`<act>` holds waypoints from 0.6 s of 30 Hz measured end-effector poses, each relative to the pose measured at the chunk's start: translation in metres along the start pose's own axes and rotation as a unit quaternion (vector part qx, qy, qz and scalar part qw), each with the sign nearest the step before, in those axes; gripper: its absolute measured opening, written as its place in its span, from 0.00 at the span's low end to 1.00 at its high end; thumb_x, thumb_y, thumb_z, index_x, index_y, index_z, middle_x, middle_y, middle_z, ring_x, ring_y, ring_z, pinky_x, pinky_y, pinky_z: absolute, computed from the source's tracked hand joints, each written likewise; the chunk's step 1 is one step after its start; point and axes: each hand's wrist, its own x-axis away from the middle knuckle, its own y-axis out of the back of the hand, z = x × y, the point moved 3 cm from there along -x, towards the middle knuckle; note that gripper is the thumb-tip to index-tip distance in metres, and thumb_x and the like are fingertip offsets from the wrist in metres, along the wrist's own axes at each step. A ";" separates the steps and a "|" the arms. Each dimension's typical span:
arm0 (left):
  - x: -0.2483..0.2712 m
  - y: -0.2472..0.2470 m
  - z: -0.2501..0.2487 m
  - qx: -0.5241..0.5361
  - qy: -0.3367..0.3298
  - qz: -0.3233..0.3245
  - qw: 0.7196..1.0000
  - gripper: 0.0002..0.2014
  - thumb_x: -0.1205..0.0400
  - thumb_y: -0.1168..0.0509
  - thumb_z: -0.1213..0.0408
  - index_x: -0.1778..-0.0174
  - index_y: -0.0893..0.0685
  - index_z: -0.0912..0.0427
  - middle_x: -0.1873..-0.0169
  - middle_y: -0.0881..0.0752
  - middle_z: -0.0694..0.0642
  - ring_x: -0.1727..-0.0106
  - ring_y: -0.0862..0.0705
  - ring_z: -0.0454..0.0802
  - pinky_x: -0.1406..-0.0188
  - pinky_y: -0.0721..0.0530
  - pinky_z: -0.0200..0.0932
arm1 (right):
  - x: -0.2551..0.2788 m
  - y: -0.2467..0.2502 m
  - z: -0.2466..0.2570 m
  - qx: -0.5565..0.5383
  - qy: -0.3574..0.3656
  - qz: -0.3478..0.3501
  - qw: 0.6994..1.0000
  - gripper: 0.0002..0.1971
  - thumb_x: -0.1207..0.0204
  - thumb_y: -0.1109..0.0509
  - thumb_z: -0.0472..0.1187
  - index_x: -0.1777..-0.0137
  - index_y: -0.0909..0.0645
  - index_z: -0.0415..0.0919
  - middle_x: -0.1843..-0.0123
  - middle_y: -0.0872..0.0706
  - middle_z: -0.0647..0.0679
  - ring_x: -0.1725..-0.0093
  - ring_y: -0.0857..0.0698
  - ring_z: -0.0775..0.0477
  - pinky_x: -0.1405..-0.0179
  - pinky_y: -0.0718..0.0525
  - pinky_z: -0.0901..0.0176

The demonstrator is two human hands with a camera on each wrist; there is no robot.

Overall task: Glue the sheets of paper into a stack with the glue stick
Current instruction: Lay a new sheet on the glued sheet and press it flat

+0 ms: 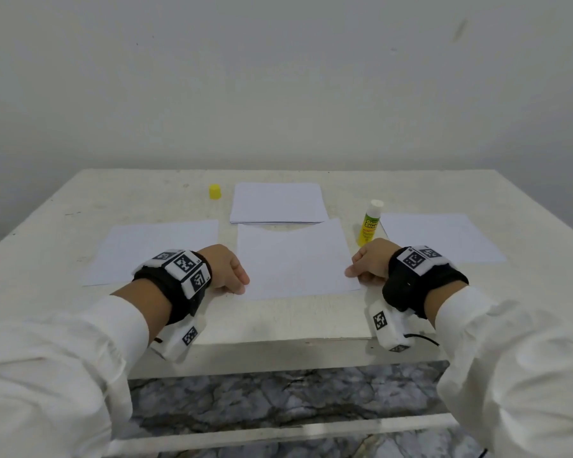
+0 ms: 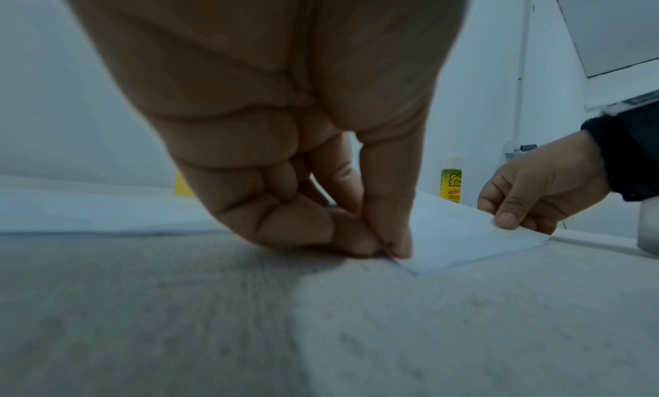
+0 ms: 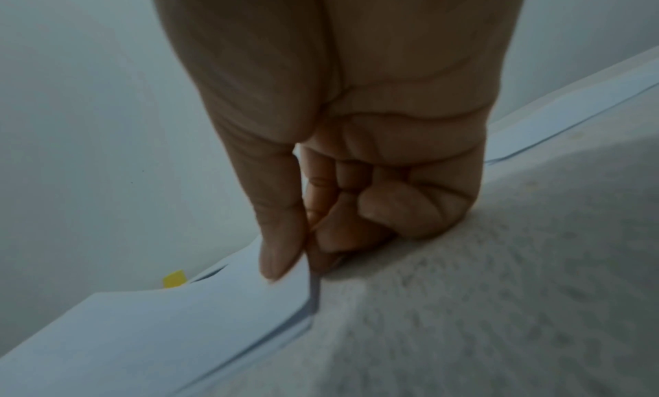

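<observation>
**Positioning the centre sheet: two-hand corner pinch**

The left hand (image 1: 227, 271) pinches the near-left corner of the centre sheet (image 1: 295, 259), thumb on top and curled fingers beneath, knuckles resting on the table (image 1: 278, 322). The right hand (image 1: 369, 262) is clamped on the near-right edge of the same sheet in the same way; the right wrist view shows that edge lifted off the table between thumb and fingers.

Procedure, as judged from this layout: raise both corners evenly so the sheet does not crease or sag at mid-span. Keep the pinch at the margins only. Align the far edge first, then lower the near edge, and press from the centre outward to expel air. Whether this sheet carries glue cannot be told.

The glue stick (image 1: 369, 223) stands upright, uncapped, just beyond the right hand. Its yellow cap (image 1: 214, 191) stands far left, well apart from both hands. The paper stack (image 1: 278, 203) lies on the far side of the centre sheet, which overlaps its near edge. One single sheet (image 1: 153, 251) lies left of the left hand, another (image 1: 440, 238) right of the right hand.
</observation>
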 end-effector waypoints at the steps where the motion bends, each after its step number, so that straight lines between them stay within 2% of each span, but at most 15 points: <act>1: 0.000 0.000 0.000 0.001 0.000 -0.001 1.000 0.05 0.27 0.24 0.69 0.60 0.12 0.55 0.73 0.16 0.50 0.76 0.21 0.39 0.78 0.23 0.25 | 0.000 0.000 0.000 0.004 0.002 0.003 1.000 0.09 0.27 0.24 0.37 0.63 0.23 0.39 0.67 0.17 0.43 0.66 0.21 0.45 0.66 0.24 0.61; 4: 0.000 0.000 0.000 0.008 0.003 -0.004 1.000 0.06 0.27 0.24 0.70 0.60 0.11 0.55 0.73 0.16 0.49 0.77 0.21 0.39 0.76 0.22 0.27 | 0.001 0.001 -0.001 -0.010 -0.001 0.001 1.000 0.07 0.26 0.25 0.37 0.57 0.20 0.37 0.67 0.17 0.43 0.66 0.21 0.46 0.64 0.23 0.60; 8: 0.001 0.001 0.000 0.007 0.005 -0.003 1.000 0.06 0.27 0.24 0.69 0.59 0.11 0.55 0.74 0.16 0.49 0.76 0.21 0.40 0.74 0.22 0.27 | 0.003 0.003 -0.003 -0.032 -0.003 0.001 0.999 0.06 0.27 0.25 0.35 0.58 0.21 0.37 0.68 0.18 0.43 0.69 0.22 0.48 0.67 0.23 0.62; 13: 0.001 0.001 0.001 0.013 0.009 -0.002 1.000 0.07 0.27 0.24 0.70 0.56 0.10 0.57 0.72 0.15 0.51 0.73 0.20 0.42 0.72 0.21 0.28 | 0.003 0.003 -0.003 -0.021 0.004 0.006 1.000 0.06 0.26 0.26 0.36 0.57 0.20 0.36 0.66 0.17 0.43 0.63 0.21 0.45 0.57 0.21 0.58; 15: 0.001 0.001 0.001 0.011 0.008 -0.004 1.000 0.06 0.27 0.24 0.70 0.57 0.10 0.56 0.71 0.15 0.52 0.73 0.20 0.43 0.72 0.21 0.28 | 0.003 0.003 -0.004 -0.039 -0.001 0.002 0.999 0.06 0.26 0.25 0.36 0.56 0.20 0.36 0.66 0.17 0.43 0.63 0.21 0.45 0.60 0.22 0.59; 18: 0.001 0.001 0.001 0.014 0.009 -0.008 1.000 0.06 0.28 0.24 0.70 0.58 0.10 0.56 0.71 0.15 0.52 0.75 0.21 0.43 0.76 0.22 0.25 | 0.002 0.003 -0.004 -0.067 -0.009 -0.012 0.998 0.07 0.27 0.24 0.35 0.61 0.20 0.38 0.66 0.18 0.43 0.67 0.22 0.46 0.67 0.24 0.61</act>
